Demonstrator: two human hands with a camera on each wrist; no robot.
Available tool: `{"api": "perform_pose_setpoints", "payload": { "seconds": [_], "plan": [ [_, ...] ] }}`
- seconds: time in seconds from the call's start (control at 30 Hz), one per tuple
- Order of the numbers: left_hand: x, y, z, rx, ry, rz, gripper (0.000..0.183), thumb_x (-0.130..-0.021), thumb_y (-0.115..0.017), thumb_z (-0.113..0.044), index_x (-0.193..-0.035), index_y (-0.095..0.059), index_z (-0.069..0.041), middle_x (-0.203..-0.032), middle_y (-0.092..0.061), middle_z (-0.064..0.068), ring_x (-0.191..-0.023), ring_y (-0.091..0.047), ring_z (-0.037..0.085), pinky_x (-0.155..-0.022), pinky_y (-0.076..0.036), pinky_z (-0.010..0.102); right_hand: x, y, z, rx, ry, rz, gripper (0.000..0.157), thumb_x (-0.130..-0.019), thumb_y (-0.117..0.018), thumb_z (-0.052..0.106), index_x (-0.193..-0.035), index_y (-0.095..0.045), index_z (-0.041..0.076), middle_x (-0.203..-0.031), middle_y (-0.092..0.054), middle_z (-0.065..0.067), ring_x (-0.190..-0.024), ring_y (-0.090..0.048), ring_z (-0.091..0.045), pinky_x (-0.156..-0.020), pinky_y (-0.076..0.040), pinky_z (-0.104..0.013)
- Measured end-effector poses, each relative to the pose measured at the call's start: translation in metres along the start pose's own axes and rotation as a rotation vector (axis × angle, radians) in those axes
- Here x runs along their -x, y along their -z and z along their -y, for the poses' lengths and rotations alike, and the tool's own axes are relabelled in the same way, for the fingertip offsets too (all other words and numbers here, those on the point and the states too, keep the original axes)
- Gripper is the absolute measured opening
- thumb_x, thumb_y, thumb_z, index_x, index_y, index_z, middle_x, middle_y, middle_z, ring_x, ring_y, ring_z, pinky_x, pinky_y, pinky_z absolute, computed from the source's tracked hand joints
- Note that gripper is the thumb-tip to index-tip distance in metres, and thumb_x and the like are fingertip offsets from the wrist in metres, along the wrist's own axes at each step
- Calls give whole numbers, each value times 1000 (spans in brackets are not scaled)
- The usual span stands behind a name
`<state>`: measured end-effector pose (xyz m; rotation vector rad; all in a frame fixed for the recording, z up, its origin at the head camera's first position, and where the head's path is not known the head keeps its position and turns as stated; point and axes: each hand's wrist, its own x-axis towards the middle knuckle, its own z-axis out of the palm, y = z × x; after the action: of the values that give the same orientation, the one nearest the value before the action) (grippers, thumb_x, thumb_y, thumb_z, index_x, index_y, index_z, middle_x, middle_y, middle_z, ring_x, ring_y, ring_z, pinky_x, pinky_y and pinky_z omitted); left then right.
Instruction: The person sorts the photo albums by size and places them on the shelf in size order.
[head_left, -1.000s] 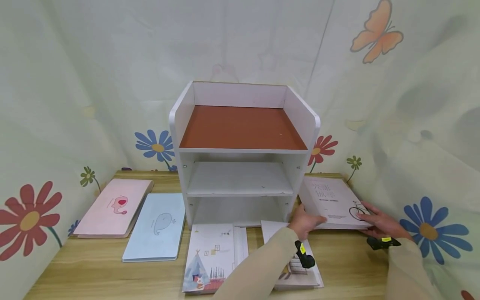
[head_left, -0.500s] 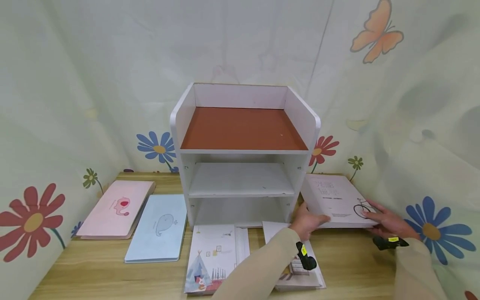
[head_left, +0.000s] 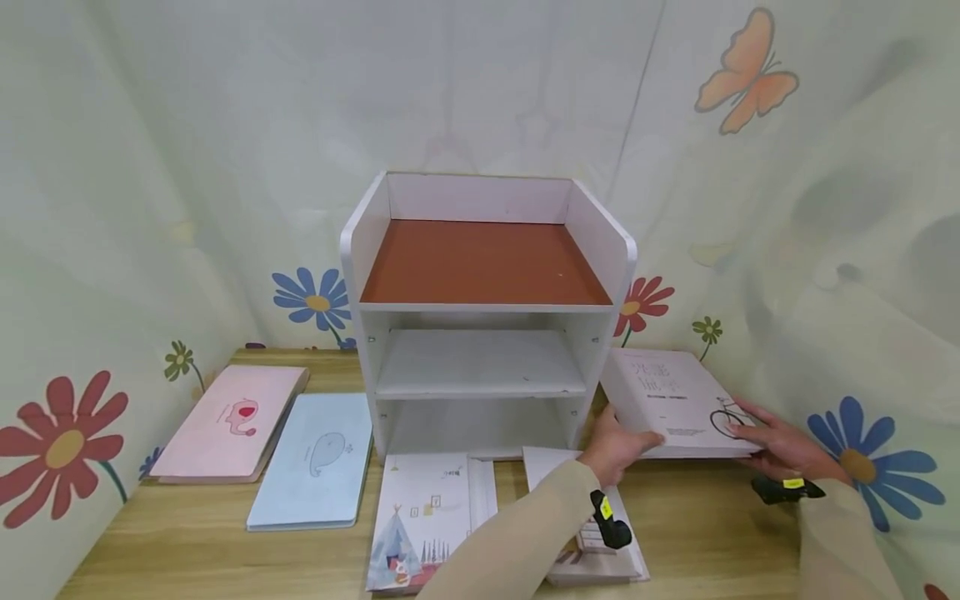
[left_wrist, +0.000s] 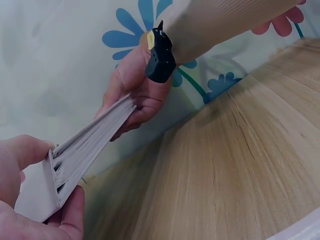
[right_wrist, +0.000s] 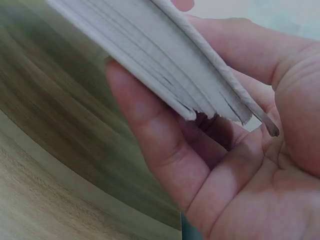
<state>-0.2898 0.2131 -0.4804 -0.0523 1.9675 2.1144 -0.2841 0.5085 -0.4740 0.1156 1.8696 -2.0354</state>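
Observation:
In the head view, a thick white book point(head_left: 667, 396) with a bicycle printed on its cover lies face up between both hands, right of the shelf. My left hand point(head_left: 617, 446) grips its spine corner, thumb on top. At the opposite near corner, my right hand point(head_left: 787, 442) pinches it, thumb on the cover and fingers point(right_wrist: 150, 120) beneath. The left wrist view shows the page edges of the book point(left_wrist: 92, 142) held above the wooden table point(left_wrist: 225, 165). Whether its far end rests on the table cannot be told.
A white shelf unit point(head_left: 480, 392) with a brown top panel point(head_left: 487, 262) stands in the middle. Pink point(head_left: 225, 425) and light blue notebooks point(head_left: 311, 462) lie on its left. In front are a tent-print book point(head_left: 420, 521) and another book point(head_left: 592, 562), partly under my left forearm.
My right hand and the bicycle book have shifted slightly to the right. The left hand has kept its grip on the spine corner. The head view has moved a little.

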Motion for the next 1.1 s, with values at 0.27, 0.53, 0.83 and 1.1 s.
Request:
{"api": "perform_pose_setpoints", "payload": {
  "seconds": [0.27, 0.53, 0.83, 1.1],
  "plan": [
    [11, 4, -13, 2, -58, 39, 74, -79, -86, -4, -143, -51, -19, -128, -63, 1, -119, -61, 26, -107, -52, 50, 5, -1, 6, -44, 18, 23, 88, -108, -52, 11, -164, 12, 33, -110, -72, 10, -91, -73, -14, -75, -59, -28],
    [15, 4, -19, 11, -98, 41, 71, -80, -86, -3, -140, -52, -20, -127, -62, 0, -119, -61, 27, -107, -53, 51, 13, -6, 17, -100, 28, 44, 88, -108, -49, 6, -162, 14, 34, -112, -71, 6, -95, -73, -17, -83, -62, -33],
    [17, 3, -24, 20, -141, 58, 70, -80, -86, -3, -139, -50, -19, -124, -61, -3, -116, -61, 23, -104, -55, 47, 21, -9, 24, -192, 87, 118, 56, -109, -42, 1, -142, -47, 45, -117, -71, 3, -98, -74, -20, -82, -63, -34],
    [21, 4, -34, 4, -148, 59, 70, -81, -87, -8, -138, -49, -23, -124, -61, -6, -114, -62, 20, -101, -57, 45, 25, -12, 35, -204, 114, 133, 53, -108, -45, 0, -127, -63, 45, -116, -71, 4, -96, -74, -19, -79, -63, -33]
  ]
}}
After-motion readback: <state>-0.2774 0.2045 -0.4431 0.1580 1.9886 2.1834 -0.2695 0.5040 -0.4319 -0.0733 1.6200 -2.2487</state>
